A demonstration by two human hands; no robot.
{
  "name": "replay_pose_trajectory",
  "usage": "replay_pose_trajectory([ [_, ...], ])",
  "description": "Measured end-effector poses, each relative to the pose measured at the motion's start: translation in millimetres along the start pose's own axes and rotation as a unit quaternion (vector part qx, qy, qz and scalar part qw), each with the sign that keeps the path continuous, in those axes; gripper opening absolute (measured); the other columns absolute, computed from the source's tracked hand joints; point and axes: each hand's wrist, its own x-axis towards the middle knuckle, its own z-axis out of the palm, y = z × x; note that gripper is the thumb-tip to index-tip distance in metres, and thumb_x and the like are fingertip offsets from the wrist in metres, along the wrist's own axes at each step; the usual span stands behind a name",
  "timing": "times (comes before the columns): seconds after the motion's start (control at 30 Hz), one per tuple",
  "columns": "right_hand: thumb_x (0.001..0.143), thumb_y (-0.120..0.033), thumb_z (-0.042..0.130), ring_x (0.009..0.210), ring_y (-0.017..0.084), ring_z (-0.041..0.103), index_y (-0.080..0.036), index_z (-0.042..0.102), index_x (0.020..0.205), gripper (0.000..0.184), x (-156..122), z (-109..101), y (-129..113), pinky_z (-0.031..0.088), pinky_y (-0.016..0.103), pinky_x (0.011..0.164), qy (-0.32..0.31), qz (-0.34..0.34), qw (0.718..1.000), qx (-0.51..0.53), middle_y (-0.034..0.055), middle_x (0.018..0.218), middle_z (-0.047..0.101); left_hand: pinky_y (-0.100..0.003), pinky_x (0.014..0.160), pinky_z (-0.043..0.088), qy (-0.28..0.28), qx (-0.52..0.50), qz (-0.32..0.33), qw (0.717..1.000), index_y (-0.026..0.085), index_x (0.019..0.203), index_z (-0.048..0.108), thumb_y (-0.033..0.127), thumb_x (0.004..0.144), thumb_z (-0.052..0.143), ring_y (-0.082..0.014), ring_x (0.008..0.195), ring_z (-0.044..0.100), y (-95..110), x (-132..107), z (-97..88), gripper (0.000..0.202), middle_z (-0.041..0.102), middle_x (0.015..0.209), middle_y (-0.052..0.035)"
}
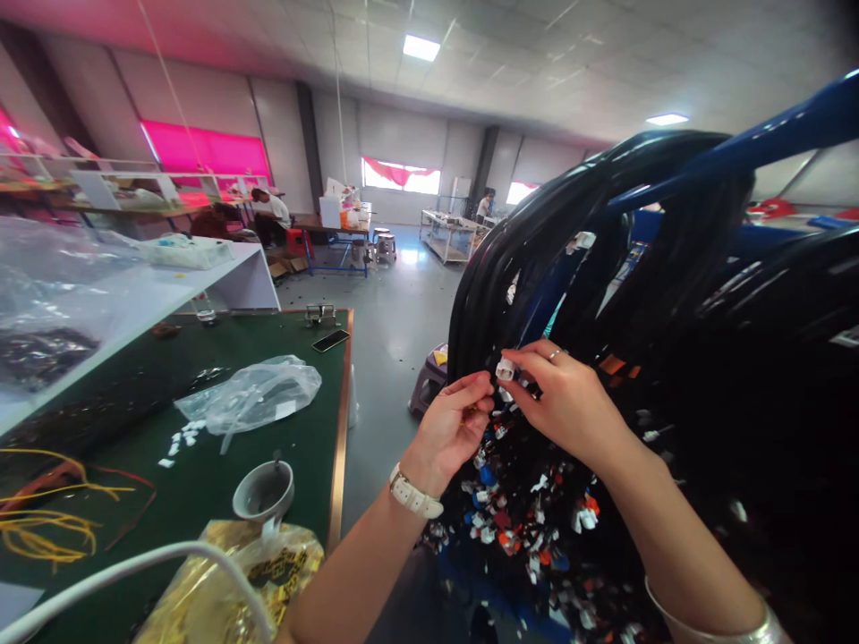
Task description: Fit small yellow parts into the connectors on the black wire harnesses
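Observation:
Between the thumb and fingers of my right hand (570,398) is a small white plastic connector (506,368). My left hand (457,419) is closed in a pinch just left of it, fingertips close to the connector; whatever it holds is too small to make out. Behind both hands, thick bundles of black cable (530,259) hang over a blue bar (758,134). Below my hands, many cable ends carry white, blue, red and orange connectors (503,523), partly blurred.
On the green table (305,456) at left lie a clear plastic bag (268,394), small white pieces (181,436), a grey cup (264,492), a bag of gold-coloured parts (221,590), yellow wires (46,528) and a phone (331,341). A purple stool (425,383) stands beyond. People sit and stand far back.

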Motion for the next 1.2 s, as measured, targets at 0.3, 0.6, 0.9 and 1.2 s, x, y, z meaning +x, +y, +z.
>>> replay_pose_trajectory([
  [0.3,0.088,-0.019,0.057,0.083,0.021,0.065,-0.016,0.065,0.108,0.022,1.2,-0.6,1.6,0.055,0.034,0.072,-0.003,0.001,0.997,0.071,0.0094,0.099,0.063,-0.007,0.034,0.028,-0.036,0.018,-0.002,0.999,0.005,0.077,0.07,0.003,0.068,0.076,-0.0012,0.049,0.051,4.5,-1.7,-0.2,0.011,0.065,0.07,-0.0045],
  [0.6,0.077,-0.02,0.067,0.067,0.015,0.059,-0.021,0.062,0.094,0.018,13.3,16.1,-11.9,0.052,0.031,0.065,0.159,0.047,0.977,0.137,0.0016,0.083,0.06,-0.009,0.035,0.025,-0.025,-0.038,-0.004,0.999,0.009,0.077,0.065,0.004,0.065,0.078,0.0004,0.045,0.043,9.7,0.6,-3.3,0.018,0.055,0.062,0.003],
  [0.9,0.08,-0.029,0.063,0.072,0.016,0.065,-0.025,0.068,0.097,0.018,20.8,11.7,-25.0,0.056,0.031,0.061,0.215,0.269,0.789,0.509,0.0003,0.087,0.064,-0.013,0.033,0.01,-0.064,-0.003,-0.003,0.998,0.014,0.068,0.056,0.013,0.068,0.081,0.0003,0.037,0.021,23.1,-1.8,-10.4,0.025,0.024,0.048,0.0123],
  [1.2,0.076,-0.026,0.067,0.047,0.01,0.044,-0.022,0.071,0.083,0.01,28.3,-3.7,-8.6,0.034,0.024,0.04,0.224,0.267,0.858,0.378,-0.0023,0.062,0.054,-0.014,0.034,0.011,-0.093,0.054,0.042,0.993,0.014,0.071,0.06,0.018,0.068,0.082,-0.0009,0.039,0.015,36.2,-7.1,-0.4,0.023,0.021,0.049,0.0124],
])
